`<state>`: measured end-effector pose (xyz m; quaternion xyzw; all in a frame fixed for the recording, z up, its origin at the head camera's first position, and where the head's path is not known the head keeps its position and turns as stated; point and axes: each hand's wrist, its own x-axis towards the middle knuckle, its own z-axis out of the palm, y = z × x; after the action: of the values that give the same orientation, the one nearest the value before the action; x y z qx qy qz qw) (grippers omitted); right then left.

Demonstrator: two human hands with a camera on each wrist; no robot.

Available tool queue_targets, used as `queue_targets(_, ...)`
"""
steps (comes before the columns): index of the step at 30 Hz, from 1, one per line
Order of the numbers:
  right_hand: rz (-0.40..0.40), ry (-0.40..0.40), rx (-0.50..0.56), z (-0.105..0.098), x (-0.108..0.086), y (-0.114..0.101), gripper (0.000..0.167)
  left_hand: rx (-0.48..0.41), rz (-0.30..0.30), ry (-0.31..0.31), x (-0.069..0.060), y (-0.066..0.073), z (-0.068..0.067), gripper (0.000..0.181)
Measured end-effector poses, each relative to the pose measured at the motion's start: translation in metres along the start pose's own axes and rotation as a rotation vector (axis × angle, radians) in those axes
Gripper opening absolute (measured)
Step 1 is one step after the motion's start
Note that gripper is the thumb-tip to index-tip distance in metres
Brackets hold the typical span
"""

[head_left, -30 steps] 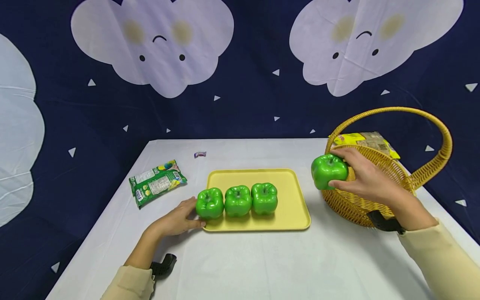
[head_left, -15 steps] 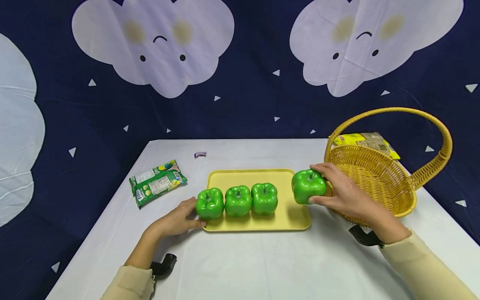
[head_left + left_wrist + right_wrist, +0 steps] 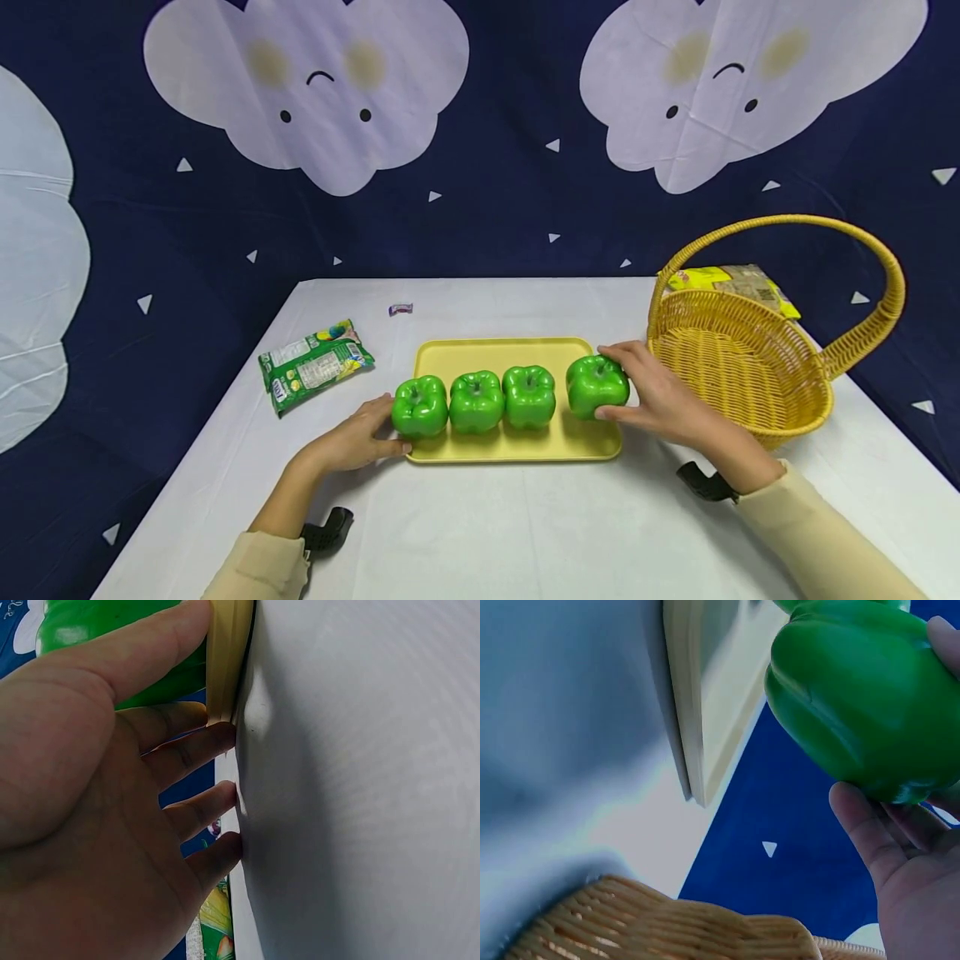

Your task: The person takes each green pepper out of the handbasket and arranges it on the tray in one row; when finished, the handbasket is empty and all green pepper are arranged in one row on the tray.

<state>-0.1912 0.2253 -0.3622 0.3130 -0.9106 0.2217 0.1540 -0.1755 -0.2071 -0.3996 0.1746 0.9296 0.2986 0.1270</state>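
My right hand (image 3: 660,393) grips a glossy green bell pepper (image 3: 597,388) from its right side, over the right part of a yellow tray (image 3: 510,452). In the right wrist view the held bell pepper (image 3: 862,697) is slightly above the tray. Three other green bell peppers, the left one (image 3: 420,407), the middle one (image 3: 477,403) and the third (image 3: 528,397), stand in a row on the tray. My left hand (image 3: 356,435) rests at the tray's front left corner. The left wrist view shows its fingers spread, fingertips on the tablecloth and thumb at the tray rim (image 3: 227,660).
A yellow wicker basket (image 3: 813,408) with a tall handle stands right of the tray. Behind it lies a yellow packet (image 3: 701,277). A green snack bag (image 3: 315,367) and a small wrapped candy (image 3: 401,309) lie at the left and back of the white table.
My right hand has carried the bell pepper left and down from beside the basket to over the tray's right part. The left hand and the other bell peppers have stayed still.
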Motion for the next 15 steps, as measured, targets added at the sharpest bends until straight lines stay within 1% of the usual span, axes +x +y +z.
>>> queue_targets(8,0.035,-0.050,0.006,0.009,0.001,0.001,0.084,-0.009,-0.014,-0.008,0.002,-0.002,0.000,0.083)
queue_targets(15,0.092,-0.099,0.016,0.014,0.000,0.002,0.085,-0.018,-0.016,-0.012,0.003,-0.003,0.001,0.081)
